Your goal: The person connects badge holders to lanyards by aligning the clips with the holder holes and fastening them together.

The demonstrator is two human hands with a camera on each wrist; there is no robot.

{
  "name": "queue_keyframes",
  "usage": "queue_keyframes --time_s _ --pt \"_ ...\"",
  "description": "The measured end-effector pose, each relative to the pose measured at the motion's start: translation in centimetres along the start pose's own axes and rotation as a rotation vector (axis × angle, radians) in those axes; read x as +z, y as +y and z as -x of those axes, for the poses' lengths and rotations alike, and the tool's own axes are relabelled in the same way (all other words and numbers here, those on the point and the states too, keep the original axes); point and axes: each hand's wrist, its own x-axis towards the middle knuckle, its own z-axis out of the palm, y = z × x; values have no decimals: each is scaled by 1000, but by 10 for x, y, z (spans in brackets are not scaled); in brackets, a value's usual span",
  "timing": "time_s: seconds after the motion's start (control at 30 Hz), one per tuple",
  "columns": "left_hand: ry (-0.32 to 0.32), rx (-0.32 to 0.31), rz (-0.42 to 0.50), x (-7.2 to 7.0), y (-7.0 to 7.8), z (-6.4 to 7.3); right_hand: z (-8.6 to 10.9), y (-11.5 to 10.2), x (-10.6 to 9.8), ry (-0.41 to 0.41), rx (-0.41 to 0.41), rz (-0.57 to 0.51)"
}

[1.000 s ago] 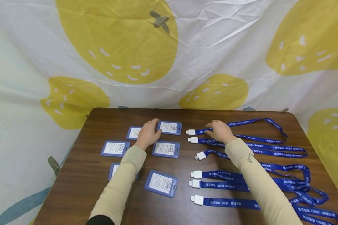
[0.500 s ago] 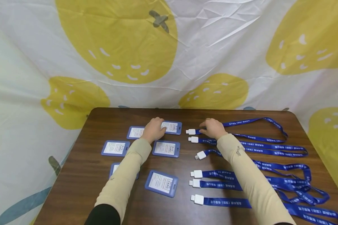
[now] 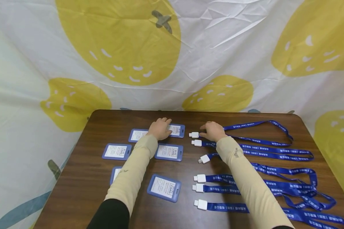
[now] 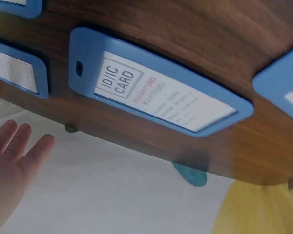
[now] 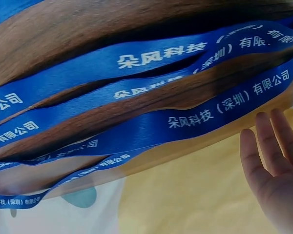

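My left hand (image 3: pixel 160 128) is over the left part of the far badge holder (image 3: pixel 176 130), a blue frame with a white ID/IC card inside. Its fingers are straight and spread in the left wrist view, where another badge holder (image 4: pixel 161 92) fills the middle. Whether the fingertips touch the far holder I cannot tell. My right hand (image 3: pixel 213 131) hovers at the far blue lanyard (image 3: pixel 253 124), just right of its white plastic clip (image 3: pixel 194 135). In the right wrist view its fingers (image 5: pixel 268 141) stretch loosely beside the printed blue strap, with nothing seen held.
More blue badge holders (image 3: pixel 168 152) lie on the left half of the brown wooden table (image 3: pixel 83 190). Several other lanyards (image 3: pixel 229 207) lie on the right half, clips pointing left. Behind the table hangs a white curtain (image 3: pixel 149 98) with yellow fruit prints.
My left hand has shifted right and slightly away over the far badge holder. My right hand has slid left along the far lanyard, closer to its clip. The badge holders and lanyards stay put.
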Motion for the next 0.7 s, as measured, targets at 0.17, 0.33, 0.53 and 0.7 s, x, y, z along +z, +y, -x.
queue_keyframes --time_s 0.17,0.33,0.53,0.7 --pt "-78 -58 -26 -1 4 -5 -4 -6 1 -10 8 31" --pt "-126 -101 -67 3 3 -11 -6 -12 3 -28 16 35" --pt "-149 -88 -72 10 3 -11 -9 -17 11 -45 6 12" --pt "-181 -84 -71 13 4 -7 -9 -21 17 -49 -17 9"
